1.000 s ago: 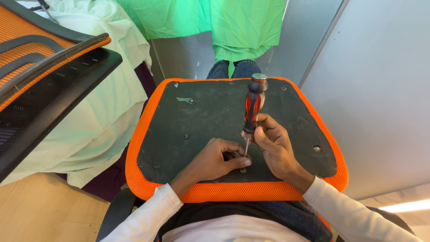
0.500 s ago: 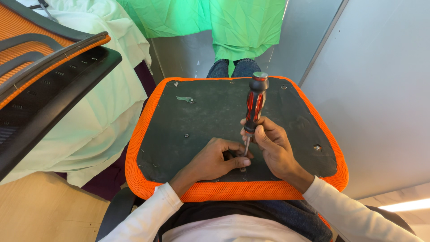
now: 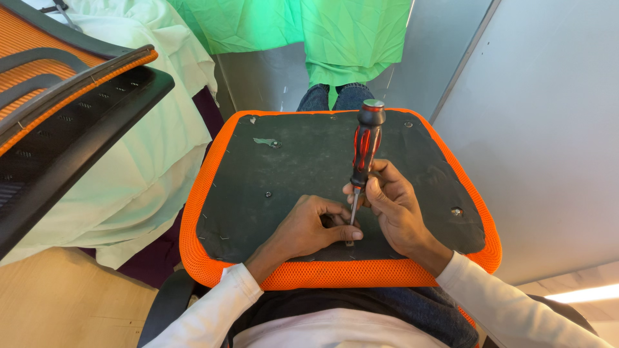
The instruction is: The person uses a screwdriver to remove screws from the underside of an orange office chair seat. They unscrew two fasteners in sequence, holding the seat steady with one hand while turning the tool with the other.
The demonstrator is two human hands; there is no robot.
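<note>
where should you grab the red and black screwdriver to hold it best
Grip the screwdriver by its thick red-and-black handle, coming from the right side as the right hand does. It stands nearly upright, and the left hand crowds the thin shaft's tip.

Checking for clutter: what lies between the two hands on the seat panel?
Only the screwdriver shaft, between left hand and right hand, in the head view.

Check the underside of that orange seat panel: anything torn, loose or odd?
One thing: a small torn, pale flap curls up off the black board underside of the orange-mesh-edged seat panel, near its far-left corner. Nothing else stands out.
</note>
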